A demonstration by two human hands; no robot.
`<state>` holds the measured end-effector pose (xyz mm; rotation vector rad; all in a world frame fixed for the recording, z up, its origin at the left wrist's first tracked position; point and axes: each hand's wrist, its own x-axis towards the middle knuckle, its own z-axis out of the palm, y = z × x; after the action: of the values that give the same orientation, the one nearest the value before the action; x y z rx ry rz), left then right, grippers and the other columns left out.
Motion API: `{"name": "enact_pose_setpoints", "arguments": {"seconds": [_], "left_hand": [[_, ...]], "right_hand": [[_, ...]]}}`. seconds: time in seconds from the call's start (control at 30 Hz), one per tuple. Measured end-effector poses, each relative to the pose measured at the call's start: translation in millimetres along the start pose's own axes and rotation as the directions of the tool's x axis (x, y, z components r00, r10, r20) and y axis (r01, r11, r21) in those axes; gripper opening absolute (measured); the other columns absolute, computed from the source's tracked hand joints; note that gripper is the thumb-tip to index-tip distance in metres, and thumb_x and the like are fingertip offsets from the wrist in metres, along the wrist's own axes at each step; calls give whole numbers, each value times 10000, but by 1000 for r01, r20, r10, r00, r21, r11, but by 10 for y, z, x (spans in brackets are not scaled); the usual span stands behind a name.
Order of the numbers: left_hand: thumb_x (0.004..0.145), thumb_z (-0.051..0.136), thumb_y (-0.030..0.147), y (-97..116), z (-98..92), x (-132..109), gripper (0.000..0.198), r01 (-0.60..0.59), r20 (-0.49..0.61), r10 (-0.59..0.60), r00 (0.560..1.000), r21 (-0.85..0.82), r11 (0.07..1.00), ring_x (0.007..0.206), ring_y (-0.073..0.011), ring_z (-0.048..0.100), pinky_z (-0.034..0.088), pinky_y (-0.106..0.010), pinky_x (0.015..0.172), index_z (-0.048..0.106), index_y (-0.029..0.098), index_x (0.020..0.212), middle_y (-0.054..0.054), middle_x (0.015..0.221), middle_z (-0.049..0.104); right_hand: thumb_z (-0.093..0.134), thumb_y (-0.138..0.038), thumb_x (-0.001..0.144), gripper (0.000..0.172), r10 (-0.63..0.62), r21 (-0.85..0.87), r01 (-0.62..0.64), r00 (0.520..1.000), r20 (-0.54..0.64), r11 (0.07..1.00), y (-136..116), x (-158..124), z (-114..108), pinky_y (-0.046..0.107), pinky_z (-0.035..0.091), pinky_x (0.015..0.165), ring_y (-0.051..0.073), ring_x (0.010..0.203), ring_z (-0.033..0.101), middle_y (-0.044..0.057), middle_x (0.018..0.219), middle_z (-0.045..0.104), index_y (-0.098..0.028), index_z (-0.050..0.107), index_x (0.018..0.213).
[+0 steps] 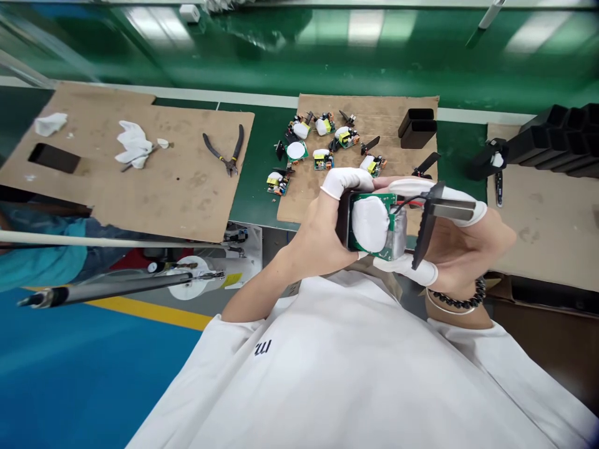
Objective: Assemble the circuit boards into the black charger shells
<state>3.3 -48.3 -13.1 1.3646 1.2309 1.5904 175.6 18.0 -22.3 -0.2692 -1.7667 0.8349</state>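
Observation:
Both hands hold one assembly close to my chest. My left hand [322, 231] wraps round a black housing, its thumb in a white finger cot on top. A green circuit board [374, 227] with a white round pad on it sits partly in that housing. My right hand [461, 240], also with white finger cots, pinches the black end plate [427, 224] with metal prongs, joined to the board by red and black wires. A bead bracelet is on the right wrist.
Several similar boards [322, 149] lie on a cardboard sheet [369, 112] ahead. Black housings [416, 128] stand at its right, more at the far right [556, 143]. Pliers [227, 153] and white cloths [133, 143] lie on the left cardboard. A metal rod [112, 290] juts in lower left.

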Motion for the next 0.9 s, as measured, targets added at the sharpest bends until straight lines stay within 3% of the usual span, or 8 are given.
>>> {"name": "enact_pose_setpoints", "arguments": {"seconds": [0.23, 0.47, 0.63, 0.8, 0.9], "left_hand": [[627, 867, 32, -73, -14, -51, 594, -93, 30, 93, 995, -17, 996, 1159, -240, 707, 536, -346, 1077, 662, 229, 1149, -14, 1166, 719], [489, 943, 58, -25, 12, -70, 624, 73, -57, -81, 995, -129, 989, 1171, -283, 704, 557, -368, 1040, 695, 254, 1027, -8, 1086, 745], [519, 933, 115, -54, 2, -87, 550, 139, -80, -148, 986, -106, 985, 1198, -321, 693, 565, -413, 1020, 680, 217, 996, -33, 1108, 728], [640, 831, 50, -101, -32, -93, 538, -114, -26, 113, 993, -40, 993, 1088, -234, 729, 555, -350, 1012, 671, 240, 1117, 7, 1123, 704], [681, 836, 48, -112, -50, -95, 548, -186, 27, 186, 982, -6, 983, 1076, -194, 715, 550, -311, 1006, 659, 274, 1148, 27, 1126, 691]], "right_hand": [[787, -122, 660, 724, 37, 30, -38, 998, 50, 999, -96, 23, -5, 569, 662, 957, 373, 1137, 757, 2, 1276, 781, -350, 738, 1345], [768, -117, 679, 713, 1, 39, -4, 997, 71, 999, -156, 78, 30, 551, 664, 965, 373, 1143, 757, 17, 1315, 767, -312, 733, 1364], [758, -151, 723, 678, 34, 60, -43, 991, 133, 997, -154, 89, 23, 571, 660, 990, 377, 1196, 741, 55, 1327, 762, -318, 719, 1379], [726, -249, 835, 612, 49, -3, -50, 973, 226, 999, -168, 123, -18, 510, 658, 1013, 327, 1237, 732, 38, 1377, 739, -378, 651, 1428], [712, -254, 861, 617, 69, -49, -58, 959, 275, 997, -175, 138, -43, 468, 639, 1048, 287, 1258, 718, 26, 1404, 721, -380, 615, 1457]]}}
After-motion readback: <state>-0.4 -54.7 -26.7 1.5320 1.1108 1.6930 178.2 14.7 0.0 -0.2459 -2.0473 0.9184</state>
